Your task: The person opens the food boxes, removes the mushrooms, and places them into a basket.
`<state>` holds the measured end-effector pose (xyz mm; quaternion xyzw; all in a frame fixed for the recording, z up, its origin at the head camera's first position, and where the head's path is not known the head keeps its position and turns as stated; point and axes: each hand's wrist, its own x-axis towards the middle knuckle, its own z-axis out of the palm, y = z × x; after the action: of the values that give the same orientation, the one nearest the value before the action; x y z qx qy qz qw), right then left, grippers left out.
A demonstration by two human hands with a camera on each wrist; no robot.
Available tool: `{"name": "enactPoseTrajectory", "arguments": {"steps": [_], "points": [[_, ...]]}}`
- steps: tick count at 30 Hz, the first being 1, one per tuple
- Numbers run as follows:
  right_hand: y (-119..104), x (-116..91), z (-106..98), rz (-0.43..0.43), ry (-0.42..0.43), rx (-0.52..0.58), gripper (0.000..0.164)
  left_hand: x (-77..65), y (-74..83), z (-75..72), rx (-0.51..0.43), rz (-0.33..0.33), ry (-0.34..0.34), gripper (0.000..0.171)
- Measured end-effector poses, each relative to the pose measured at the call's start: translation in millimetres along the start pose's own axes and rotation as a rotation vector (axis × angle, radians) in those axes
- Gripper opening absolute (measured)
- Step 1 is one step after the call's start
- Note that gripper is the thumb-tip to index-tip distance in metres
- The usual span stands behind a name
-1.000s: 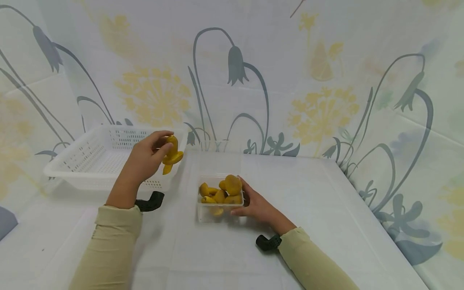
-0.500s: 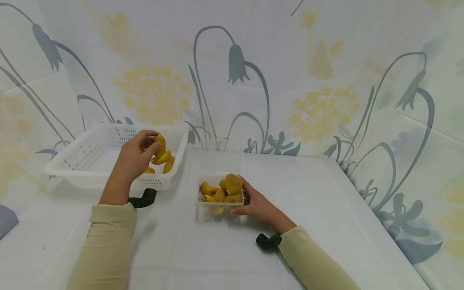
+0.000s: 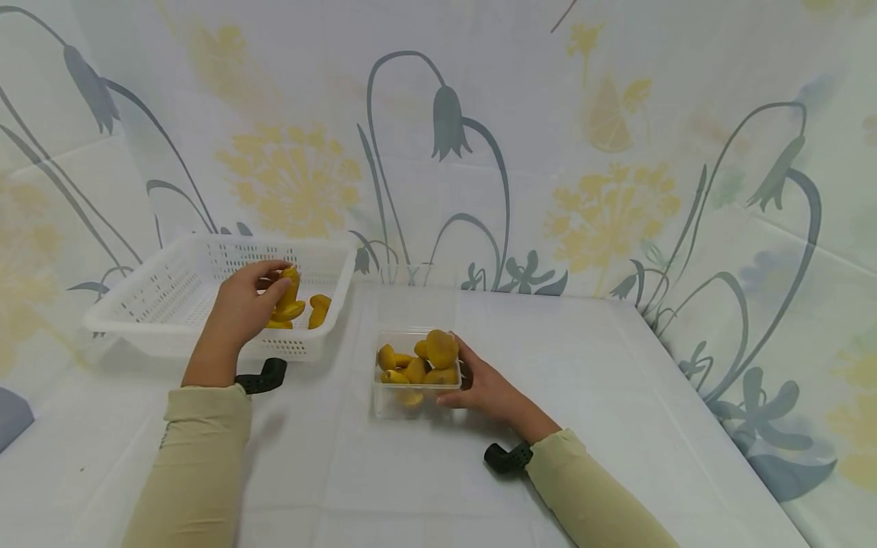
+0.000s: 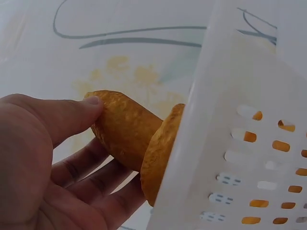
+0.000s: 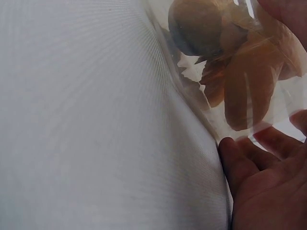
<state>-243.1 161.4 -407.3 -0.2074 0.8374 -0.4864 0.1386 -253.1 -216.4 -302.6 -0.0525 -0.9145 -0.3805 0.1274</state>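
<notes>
Over the right part of a white perforated plastic basket point(image 3: 171, 330), my left hand point(image 3: 240, 303) pinches a yellow mushroom point(image 3: 291, 286) by its stem end. In the left wrist view, the thumb lies on top of the mushroom point(image 4: 127, 127) and the fingers beneath, while its cap is partly behind the basket rim point(image 4: 192, 105). Another yellow mushroom point(image 3: 318, 311) lies in the basket's right end. My right hand point(image 3: 485, 387) grips the right side of a clear plastic box point(image 3: 393, 407) holding several yellow mushrooms point(image 3: 416, 369). Through its wall, mushrooms point(image 5: 249, 86) show in the right wrist view.
The clear lid point(image 3: 416, 301) of the box stands raised behind it. A white cloth point(image 3: 582, 365) covers the table, and a flower-printed cloth point(image 3: 521, 152) hangs at the back. A grey-blue object point(image 3: 12, 420) is at the left edge.
My left hand has moved left and lower with the mushroom, further over the basket. A separate yellow piece below it has dropped into the basket's right end. My right hand stays on the box.
</notes>
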Motion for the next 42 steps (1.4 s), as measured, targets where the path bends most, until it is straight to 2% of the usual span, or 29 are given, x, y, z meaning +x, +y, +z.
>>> {"name": "enactPoseTrajectory", "arguments": {"steps": [9, 19, 23, 33, 42], "points": [[1.1, 0.2, 0.2, 0.014, 0.004, -0.031, 0.112, 1.4, -10.8, 2.6, 0.028, -0.046, 0.000, 0.045], [0.7, 0.6, 0.1, 0.015, -0.001, -0.003, 0.112, 3.8, -19.3, 0.4, 0.106, -0.109, -0.030, 0.046], [0.2, 0.6, 0.0, 0.008, -0.001, -0.005, 0.112, 3.5, -22.4, -0.8, 0.145, -0.115, -0.037, 0.045], [1.9, 1.2, -0.3, 0.000, -0.004, -0.020, 0.112, 4.7, -28.6, -2.7, 0.229, -0.079, -0.065, 0.038], [1.7, 1.3, 0.6, 0.005, 0.002, -0.012, 0.111, 4.3, -25.7, -4.4, 0.294, -0.121, -0.140, 0.038]]}}
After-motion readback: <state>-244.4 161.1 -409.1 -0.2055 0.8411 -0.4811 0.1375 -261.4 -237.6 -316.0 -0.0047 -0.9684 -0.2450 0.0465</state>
